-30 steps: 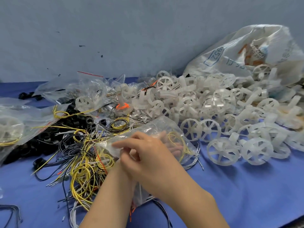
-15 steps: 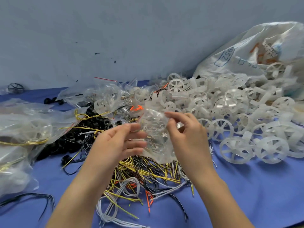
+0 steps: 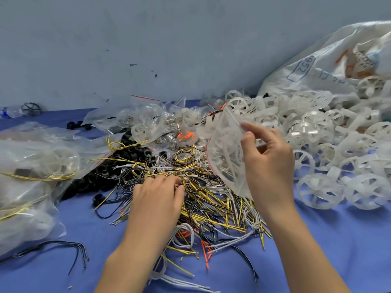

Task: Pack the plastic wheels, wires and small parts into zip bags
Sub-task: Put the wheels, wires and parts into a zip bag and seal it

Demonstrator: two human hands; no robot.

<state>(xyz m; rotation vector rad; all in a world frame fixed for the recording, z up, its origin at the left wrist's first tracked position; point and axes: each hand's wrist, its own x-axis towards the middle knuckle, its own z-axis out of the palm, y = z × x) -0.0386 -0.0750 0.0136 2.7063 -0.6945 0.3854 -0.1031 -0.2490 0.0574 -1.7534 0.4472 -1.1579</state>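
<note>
Aloft, zip bag [image 3: 226, 154] in right hand [image 3: 269, 166] — wires [image 3: 213, 199] below.

The blue counter [image 3: 317, 250] carries a tangle of wires [image 3: 211, 197] under the left grip [image 3: 156, 199], with black rings [image 3: 118, 166] just beyond it and filled bags [image 3: 31, 176] well to its left. Right of the right grip [image 3: 268, 166] lie heaped white wheels [image 3: 317, 187], with a white sack [image 3: 317, 66] behind them.

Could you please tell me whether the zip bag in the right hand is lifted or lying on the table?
Lifted: the right hand pinches the zip bag near its top, and it hangs over the wire pile.
</note>
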